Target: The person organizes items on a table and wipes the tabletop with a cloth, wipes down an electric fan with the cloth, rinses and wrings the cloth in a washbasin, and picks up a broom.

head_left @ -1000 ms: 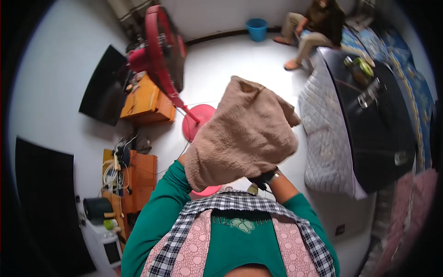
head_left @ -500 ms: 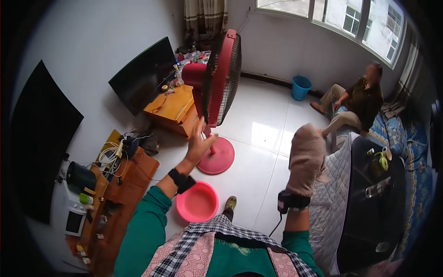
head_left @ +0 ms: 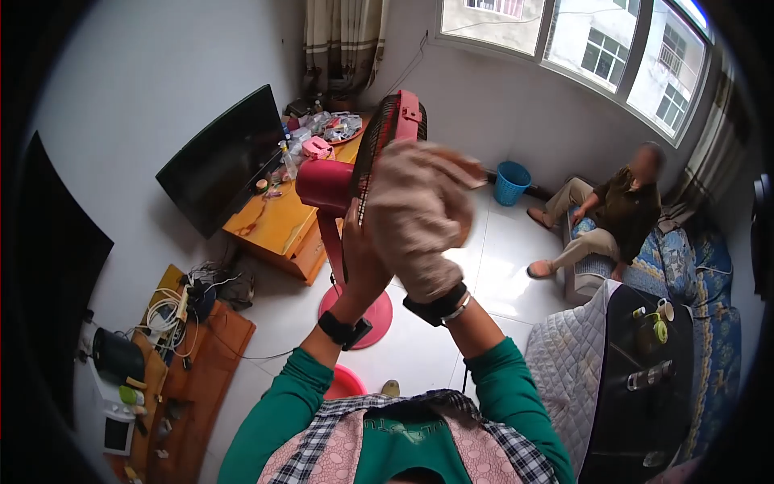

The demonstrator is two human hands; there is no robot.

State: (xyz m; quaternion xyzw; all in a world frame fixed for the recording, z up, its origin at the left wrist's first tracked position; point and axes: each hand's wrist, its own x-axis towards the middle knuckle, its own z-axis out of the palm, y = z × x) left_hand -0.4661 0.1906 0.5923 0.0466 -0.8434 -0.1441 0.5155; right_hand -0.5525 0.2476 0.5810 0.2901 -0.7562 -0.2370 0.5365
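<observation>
A red standing fan point(head_left: 326, 185) is in front of me, its round head turned edge-on and its guard facing right. My left hand point(head_left: 364, 262) is at the guard's lower edge, with its fingers up against the back; the cloth partly hides them. A brown cloth point(head_left: 423, 214) covers my right hand completely and lies against the front of the guard, hiding much of it. The cloth is slightly blurred. Below, the fan's round red base point(head_left: 372, 323) rests on the tiled floor.
A pink basin point(head_left: 345, 382) is on the floor by my feet. Left are a wooden cabinet point(head_left: 214, 339) with cables and a television point(head_left: 230, 161). A blue bin point(head_left: 511, 184) stands by the far wall. A person point(head_left: 629, 202) sits right, behind a black-topped table point(head_left: 637, 347).
My right hand, covered by the cloth, has moved left from open space onto the fan's front. My left hand has come up to the guard's edge. The view has shifted.
</observation>
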